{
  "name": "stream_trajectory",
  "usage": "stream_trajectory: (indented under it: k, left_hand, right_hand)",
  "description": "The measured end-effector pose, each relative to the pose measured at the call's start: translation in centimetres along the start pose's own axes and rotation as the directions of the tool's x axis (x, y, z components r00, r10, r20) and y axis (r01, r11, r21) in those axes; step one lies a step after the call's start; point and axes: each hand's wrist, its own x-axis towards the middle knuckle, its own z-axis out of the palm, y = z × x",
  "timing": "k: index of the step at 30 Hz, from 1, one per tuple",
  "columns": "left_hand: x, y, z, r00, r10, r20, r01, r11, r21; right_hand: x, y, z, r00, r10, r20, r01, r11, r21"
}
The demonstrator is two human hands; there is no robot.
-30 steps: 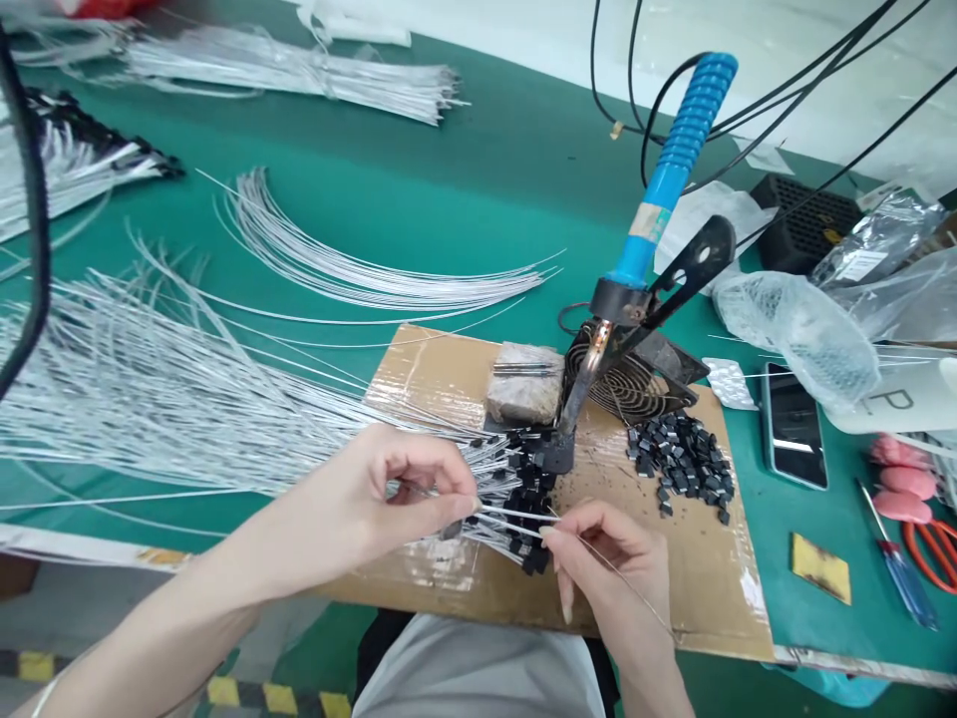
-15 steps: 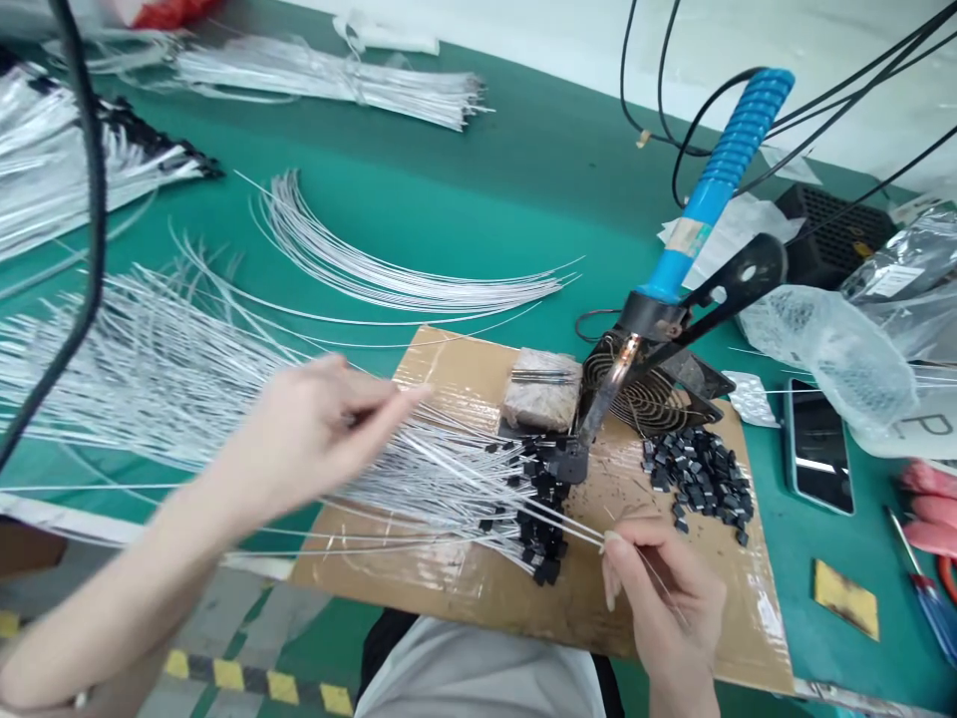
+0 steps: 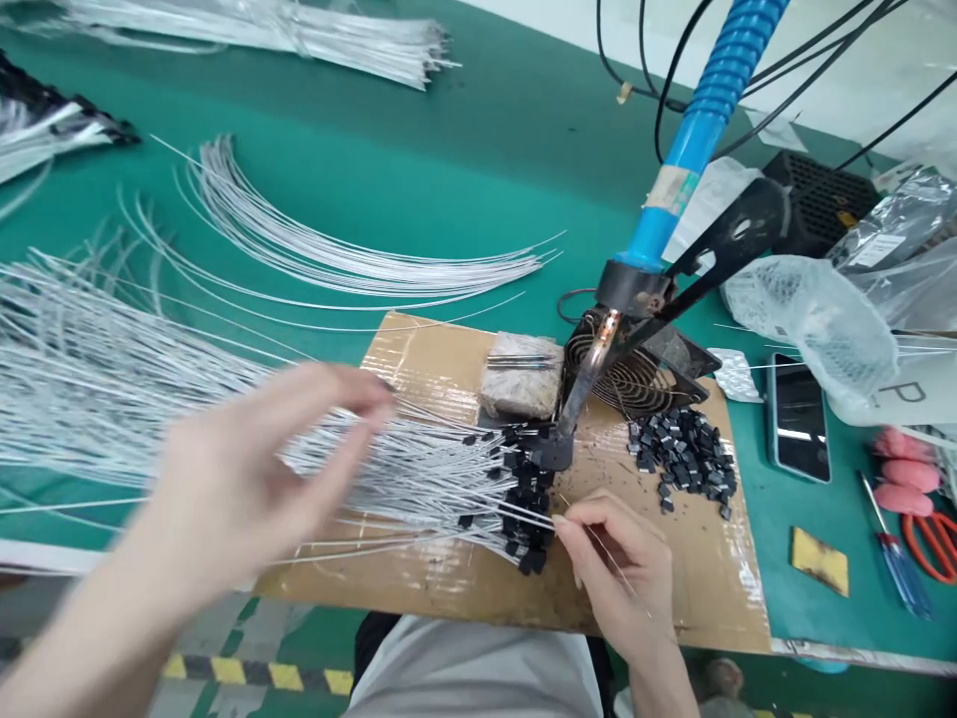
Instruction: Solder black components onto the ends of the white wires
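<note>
My right hand [image 3: 624, 558] is closed at the board's front, pinching the ends of white wires [image 3: 527, 513] and a thin silvery strand, like solder wire [image 3: 617, 568]. My left hand [image 3: 254, 469], smeared by motion, hovers over the bundle of white wires [image 3: 419, 469], thumb and forefinger nearly together. Something small and dark shows at its fingertips, too blurred to name. Black connectors [image 3: 532, 499] cap the bundle's right ends. Above them, a blue-handled soldering iron [image 3: 677, 179] slants down from a black bracket, its tip at a black block [image 3: 554, 452].
Loose black connectors [image 3: 684, 454] lie in a heap on the cardboard [image 3: 598, 608], near a round fan grille [image 3: 632, 384]. Farther right are a phone [image 3: 798, 419], a yellow sponge [image 3: 820, 560], a screwdriver [image 3: 893, 558] and orange-handled scissors [image 3: 931, 543]. Loose wires [image 3: 359, 264] curve behind.
The camera view has shifted, so most things sit farther left and a little higher. My left hand has drawn back leftward, its fingers less straight. My right hand still pinches the wires.
</note>
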Motion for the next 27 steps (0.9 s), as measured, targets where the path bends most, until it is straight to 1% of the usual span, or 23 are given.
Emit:
stream_trajectory:
  k: [1, 2, 3, 4, 6, 8, 11, 13, 14, 16, 18, 21, 24, 27]
  left_hand:
    - [-0.5, 2.3, 2.1, 0.993, 0.1, 0.055, -0.1, 0.995, -0.004]
    - [-0.9, 4.3, 3.9, 0.978, 0.188, 0.095, -0.186, 0.982, -0.029]
    - [-1.1, 5.9, 5.4, 0.964, 0.246, 0.098, -0.243, 0.969, -0.048]
    - [-1.2, 7.1, 6.6, 0.953, 0.285, 0.104, -0.281, 0.958, -0.052]
    - [-1.3, 8.4, 8.0, 0.944, 0.307, 0.12, -0.304, 0.952, -0.042]
    - [-1.2, 8.5, 8.5, 0.95, 0.281, 0.138, -0.276, 0.96, -0.053]
    - [-1.0, 8.1, 8.5, 0.957, 0.222, 0.187, -0.201, 0.972, -0.124]
    - [-0.9, 8.0, 8.6, 0.961, 0.182, 0.21, -0.153, 0.977, -0.15]
    - [-0.8, 8.0, 8.6, 0.963, 0.157, 0.218, -0.124, 0.98, -0.157]
    - [-0.6, 8.0, 8.7, 0.965, 0.101, 0.244, -0.057, 0.982, -0.18]
    - [-0.4, 7.9, 8.9, 0.955, 0.044, 0.293, 0.02, 0.977, -0.214]
    - [-0.2, 7.7, 9.1, 0.94, -0.037, 0.34, 0.132, 0.957, -0.26]
    - [0.1, 7.8, 9.1, 0.924, -0.145, 0.353, 0.262, 0.913, -0.311]
    - [0.4, 8.1, 8.9, 0.906, -0.227, 0.357, 0.358, 0.86, -0.363]
  right_hand:
    - [0.0, -0.2, 0.0, 1.0, -0.012, 0.002, 0.012, 1.0, -0.015]
    - [0.1, -0.5, 0.0, 1.0, -0.028, 0.002, 0.028, 0.999, -0.03]
    - [0.1, -0.7, -0.1, 0.999, -0.049, 0.002, 0.049, 0.998, -0.045]
    - [0.1, -0.9, -0.1, 0.997, -0.073, 0.003, 0.074, 0.995, -0.061]
    - [0.0, -1.2, 0.0, 0.993, -0.117, -0.002, 0.116, 0.988, -0.1]
    - [-0.2, -1.3, 0.4, 0.988, -0.153, -0.031, 0.146, 0.977, -0.152]
    - [-0.3, -1.5, 1.2, 0.975, -0.193, -0.109, 0.162, 0.957, -0.242]
    - [-0.3, -1.5, 1.6, 0.97, -0.195, -0.145, 0.153, 0.954, -0.256]
    - [-0.2, -1.6, 1.7, 0.973, -0.176, -0.152, 0.138, 0.962, -0.234]
    - [0.1, -1.6, 1.8, 0.983, -0.109, -0.146, 0.087, 0.985, -0.148]
    - [0.3, -1.5, 1.8, 0.991, -0.025, -0.134, 0.017, 0.998, -0.062]
    - [0.3, -1.4, 1.8, 0.984, 0.115, -0.133, -0.108, 0.992, 0.061]
    - [0.1, -1.5, 1.8, 0.943, 0.297, -0.151, -0.251, 0.931, 0.265]
    - [-0.1, -1.7, 1.9, 0.897, 0.414, -0.153, -0.301, 0.827, 0.475]
